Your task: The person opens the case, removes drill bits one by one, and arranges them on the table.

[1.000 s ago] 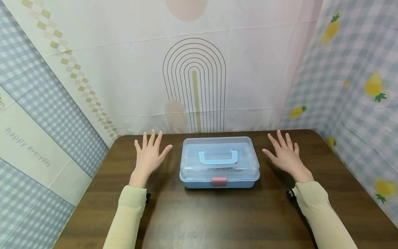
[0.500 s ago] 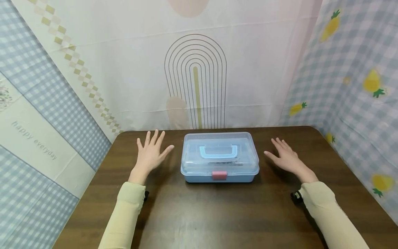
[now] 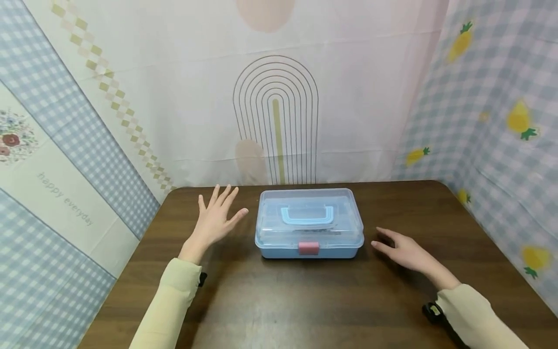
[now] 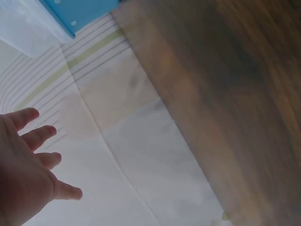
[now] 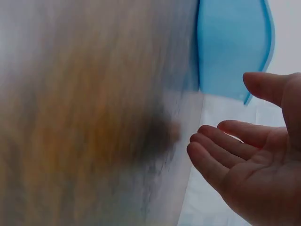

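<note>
box [image 3: 309, 232]: on the brown surface [image 3: 296, 300], between the two hands. light blue base, clear lid [image 3: 271, 228] closed over it, sits flat. contents too faint through the lid to tell.
handle [image 3: 307, 221]: pale blue, on top of the box, lying folded on the lid.
latch [image 3: 308, 248]: pink, middle of the box's front side, bridging lid and base.
left hand [image 3: 213, 220]: left of the box, near, not touching it. wide open, fingers and thumb spread, holding nothing.
right hand [image 3: 403, 249]: right of the box, thumb tip just beside it, gap visible. half open: fingers together and slightly bent, thumb apart, holding nothing.
sleeves [image 3: 167, 300]: pale yellow-green, one each side of the box, nearer the viewer. black wrist strap [image 3: 432, 312] at the right cuff.
back cloth [image 3: 196, 111]: white, behind the box, line-drawn arch [image 3: 276, 116] rising behind it.
side cloth [image 3: 488, 121]: blue check with yellow pineapples, well right of the box.
</note>
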Demonstrator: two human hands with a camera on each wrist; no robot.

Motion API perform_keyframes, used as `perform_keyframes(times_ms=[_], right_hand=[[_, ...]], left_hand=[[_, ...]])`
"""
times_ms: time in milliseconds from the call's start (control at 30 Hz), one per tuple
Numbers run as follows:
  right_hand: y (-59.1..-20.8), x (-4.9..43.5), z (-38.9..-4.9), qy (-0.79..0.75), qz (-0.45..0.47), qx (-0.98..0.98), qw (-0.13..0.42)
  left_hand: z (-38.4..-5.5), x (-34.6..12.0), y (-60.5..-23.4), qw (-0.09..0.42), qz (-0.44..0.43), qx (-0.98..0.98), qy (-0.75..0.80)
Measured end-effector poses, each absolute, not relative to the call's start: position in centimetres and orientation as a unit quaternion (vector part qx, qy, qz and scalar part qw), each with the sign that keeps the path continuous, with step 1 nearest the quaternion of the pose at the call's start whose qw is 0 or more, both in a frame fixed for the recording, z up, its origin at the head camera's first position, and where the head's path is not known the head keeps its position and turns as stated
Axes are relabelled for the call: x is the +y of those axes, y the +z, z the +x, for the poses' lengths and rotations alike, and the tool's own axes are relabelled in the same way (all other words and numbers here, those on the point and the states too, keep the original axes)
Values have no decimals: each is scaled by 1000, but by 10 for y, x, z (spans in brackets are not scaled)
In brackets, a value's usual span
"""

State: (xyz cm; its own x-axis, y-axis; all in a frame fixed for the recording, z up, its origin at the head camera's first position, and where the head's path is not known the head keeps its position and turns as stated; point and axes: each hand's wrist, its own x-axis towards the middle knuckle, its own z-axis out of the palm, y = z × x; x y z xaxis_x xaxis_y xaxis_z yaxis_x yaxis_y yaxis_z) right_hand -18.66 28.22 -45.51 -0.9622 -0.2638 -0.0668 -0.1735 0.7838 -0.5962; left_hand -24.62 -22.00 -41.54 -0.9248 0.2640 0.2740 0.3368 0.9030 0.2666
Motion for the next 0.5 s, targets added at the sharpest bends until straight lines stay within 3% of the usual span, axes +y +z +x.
perform_keyframes(times_ms=[300, 500], right_hand=[[-453, 263, -164, -323, -148, 934, 40], [-458, 249, -158, -324, -166, 930, 53]], left_hand=[[-248, -210, -412, 127, -238, -937, -223], [-248, -202, -412, 111, -274, -924, -241]])
